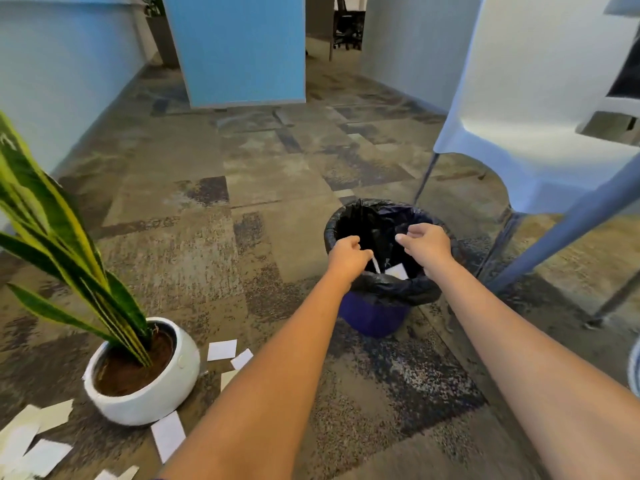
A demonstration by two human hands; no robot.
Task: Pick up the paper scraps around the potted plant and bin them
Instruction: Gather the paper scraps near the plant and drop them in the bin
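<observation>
Both hands hang over the bin (pixel 381 292) at centre right: this looks like the drop. The left hand (pixel 348 252) pinches a white strip (pixel 375 265); the right hand (pixel 427 245) is loosely open, empty. Many scraps (pixel 221 349) lie around the pot (pixel 156 400), lower left. Next: let go, then reach back there.

Bin (pixel 375 317) mouth is wide open from above – both hands hang right over it, nothing blocking the drop. Tight on the right though, the white chair (pixel 540 109) and its legs crowd that side. Left is bare carpet (pixel 214 237) until the potted plant (pixel 145 375), whose leaves lean out over the scraps (pixel 221 349).
</observation>
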